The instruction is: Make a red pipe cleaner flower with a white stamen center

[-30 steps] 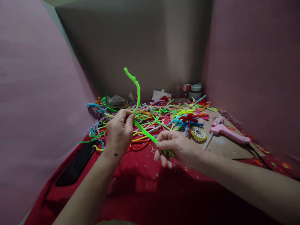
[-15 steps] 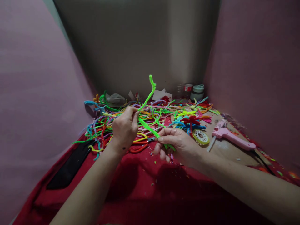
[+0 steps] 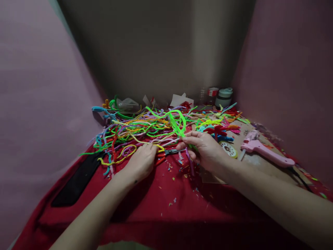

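My right hand [image 3: 205, 147] pinches a bright green pipe cleaner [image 3: 177, 122], which curls up into a loop over the pile. My left hand [image 3: 142, 162] rests low on the red cloth [image 3: 166, 208], palm down. Its fingers bend down at the handles of a pair of scissors [image 3: 171, 151], and their tips are hidden. A big tangle of coloured pipe cleaners [image 3: 135, 130] spreads across the cloth behind both hands.
A pink glue gun [image 3: 262, 150] with a black cord lies on a brown board at the right, near a roll of tape [image 3: 229, 148]. Small jars [image 3: 224, 97] stand at the back. A black flat object [image 3: 78, 182] lies at the left. Cut scraps litter the cloth.
My left hand let go of the green pipe cleaner and dropped to the cloth by the scissors. The pipe cleaner's free end curled down from upright into a loop, held by my right hand.
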Action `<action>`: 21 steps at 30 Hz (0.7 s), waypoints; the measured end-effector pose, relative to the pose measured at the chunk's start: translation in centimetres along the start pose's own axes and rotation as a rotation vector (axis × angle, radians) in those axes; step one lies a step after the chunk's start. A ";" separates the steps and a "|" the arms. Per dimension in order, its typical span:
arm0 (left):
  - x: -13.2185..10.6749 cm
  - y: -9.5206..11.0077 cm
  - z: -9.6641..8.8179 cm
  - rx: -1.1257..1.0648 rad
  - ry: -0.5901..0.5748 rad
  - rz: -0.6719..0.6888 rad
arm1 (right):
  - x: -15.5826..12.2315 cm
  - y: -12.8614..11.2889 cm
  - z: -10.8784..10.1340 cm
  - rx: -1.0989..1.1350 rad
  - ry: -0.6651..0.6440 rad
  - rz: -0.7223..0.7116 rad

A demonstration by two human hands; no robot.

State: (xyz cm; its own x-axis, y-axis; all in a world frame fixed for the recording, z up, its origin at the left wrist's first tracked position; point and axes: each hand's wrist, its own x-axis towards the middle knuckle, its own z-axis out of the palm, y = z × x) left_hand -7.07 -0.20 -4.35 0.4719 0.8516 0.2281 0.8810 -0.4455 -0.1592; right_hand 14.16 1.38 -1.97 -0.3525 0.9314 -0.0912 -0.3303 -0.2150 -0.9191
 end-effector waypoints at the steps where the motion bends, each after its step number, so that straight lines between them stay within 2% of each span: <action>1: 0.1 -0.2 0.3 0.003 -0.008 0.013 | 0.0 0.2 -0.1 -0.011 -0.001 0.002; 5: -0.1 -0.9 -0.5 -0.007 -0.023 0.058 | 0.3 0.8 -0.7 -0.042 0.000 0.008; 8: -1.4 -1.7 -1.6 0.045 -0.101 0.002 | 0.7 0.9 -1.1 -0.066 0.026 0.014; 13: -3.4 -2.7 -2.5 0.116 -0.161 -0.132 | 0.9 1.0 -1.0 -0.086 0.034 0.031; 17: -3.7 -1.5 -3.2 0.151 -0.200 -0.170 | 0.7 1.1 -0.9 -0.097 0.027 0.045; 21: -3.1 0.2 -3.6 0.214 -0.213 -0.197 | 0.4 1.2 -0.8 -0.082 0.011 0.054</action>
State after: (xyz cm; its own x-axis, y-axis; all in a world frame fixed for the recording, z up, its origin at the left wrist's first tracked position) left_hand -8.18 -3.92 -1.60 0.2565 0.9638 0.0730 0.9165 -0.2186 -0.3350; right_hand 14.27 1.72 -3.45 -0.3582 0.9224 -0.1448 -0.2379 -0.2401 -0.9411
